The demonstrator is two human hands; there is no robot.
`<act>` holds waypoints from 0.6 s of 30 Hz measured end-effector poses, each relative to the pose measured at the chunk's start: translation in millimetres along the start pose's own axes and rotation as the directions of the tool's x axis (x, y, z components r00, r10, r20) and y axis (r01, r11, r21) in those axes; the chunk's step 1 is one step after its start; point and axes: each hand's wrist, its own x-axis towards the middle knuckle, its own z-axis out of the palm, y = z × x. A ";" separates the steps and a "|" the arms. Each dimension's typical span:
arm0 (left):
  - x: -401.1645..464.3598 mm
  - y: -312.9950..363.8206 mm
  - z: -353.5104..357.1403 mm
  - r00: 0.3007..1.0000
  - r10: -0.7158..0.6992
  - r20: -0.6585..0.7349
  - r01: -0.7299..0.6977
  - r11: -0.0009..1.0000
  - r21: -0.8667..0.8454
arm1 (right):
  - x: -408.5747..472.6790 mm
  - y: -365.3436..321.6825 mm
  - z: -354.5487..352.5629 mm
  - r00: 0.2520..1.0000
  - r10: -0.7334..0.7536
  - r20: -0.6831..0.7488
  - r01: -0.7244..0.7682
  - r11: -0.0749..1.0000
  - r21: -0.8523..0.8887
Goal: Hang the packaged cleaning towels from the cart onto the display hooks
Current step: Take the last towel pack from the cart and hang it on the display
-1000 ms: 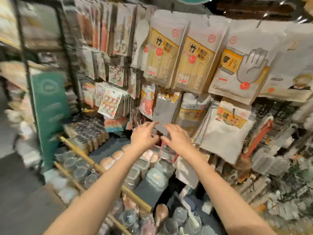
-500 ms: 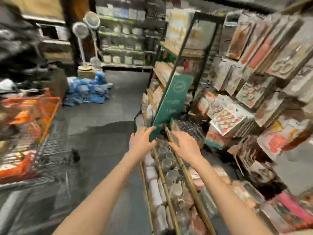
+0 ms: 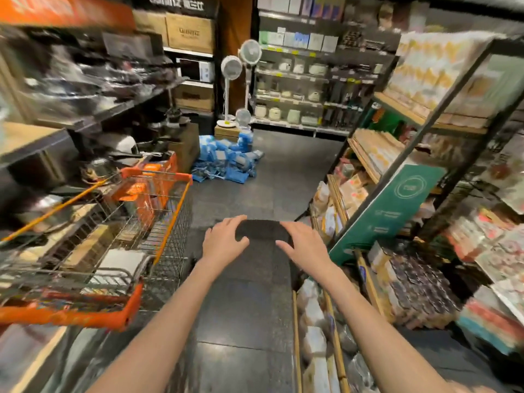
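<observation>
The wire shopping cart [image 3: 170, 222] with orange trim stands to my left in the aisle. Flat pale packages [image 3: 122, 263] lie in its basket, too blurred to read. My left hand [image 3: 224, 245] and my right hand [image 3: 304, 246] are both stretched out in front of me over the dark floor, right of the cart, fingers spread and relaxed, holding nothing. A darker patch shows between them; what it is I cannot tell. The hanging display [image 3: 507, 251] is only a blurred strip at the right edge.
Low shelves [image 3: 337, 321] of jars and packaged goods line the right, with a green sign [image 3: 397, 205] on the shelving end. A heap of blue packs [image 3: 226, 157] and standing fans [image 3: 246, 80] sit at the aisle's far end. Cookware shelves run along the left.
My view has swung left, away from the hanging towel packs and into the aisle, and the cart has come closer on my left. Both hands stayed out in front, empty.
</observation>
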 end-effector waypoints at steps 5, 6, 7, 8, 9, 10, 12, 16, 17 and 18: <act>38.6 -42.5 -4.8 0.992 -0.118 -0.036 0.115 0.991 -0.066 | 66.0 -15.4 15.3 0.994 -0.105 0.020 0.104 0.994 0.040; 45.8 -49.4 -3.0 0.990 -0.136 -0.034 0.133 0.989 -0.068 | 79.4 -16.8 19.9 0.992 -0.124 0.029 0.122 0.991 0.047; 53.1 -56.1 -1.2 0.988 -0.152 -0.037 0.149 0.987 -0.061 | 94.0 -17.6 25.5 0.989 -0.140 0.040 0.138 0.989 0.058; 61.8 -63.2 0.5 0.985 -0.170 -0.040 0.168 0.984 -0.050 | 109.5 -18.1 31.5 0.986 -0.159 0.051 0.155 0.985 0.070; 72.4 -70.4 1.4 0.981 -0.191 -0.047 0.189 0.981 -0.041 | 126.6 -18.1 37.6 0.982 -0.177 0.064 0.172 0.982 0.079; 84.6 -77.6 1.3 0.975 -0.214 -0.059 0.212 0.976 -0.041 | 145.6 -17.8 43.6 0.977 -0.200 0.077 0.194 0.978 0.081; 110.6 -93.7 1.1 0.960 -0.266 -0.088 0.262 0.963 -0.055 | 186.3 -17.8 55.7 0.962 -0.255 0.095 0.249 0.966 0.072; 154.8 -115.5 -0.9 0.913 -0.373 -0.168 0.365 0.928 -0.077 | 262.2 -23.5 73.1 0.919 -0.365 0.151 0.352 0.930 0.105; 163.4 -118.4 -1.4 0.901 -0.396 -0.178 0.388 0.918 -0.081 | 279.7 -24.2 76.0 0.901 -0.397 0.176 0.385 0.917 0.099; 171.3 -122.0 -1.5 0.885 -0.426 -0.185 0.418 0.905 -0.086 | 298.3 -24.5 77.8 0.881 -0.430 0.197 0.421 0.903 0.088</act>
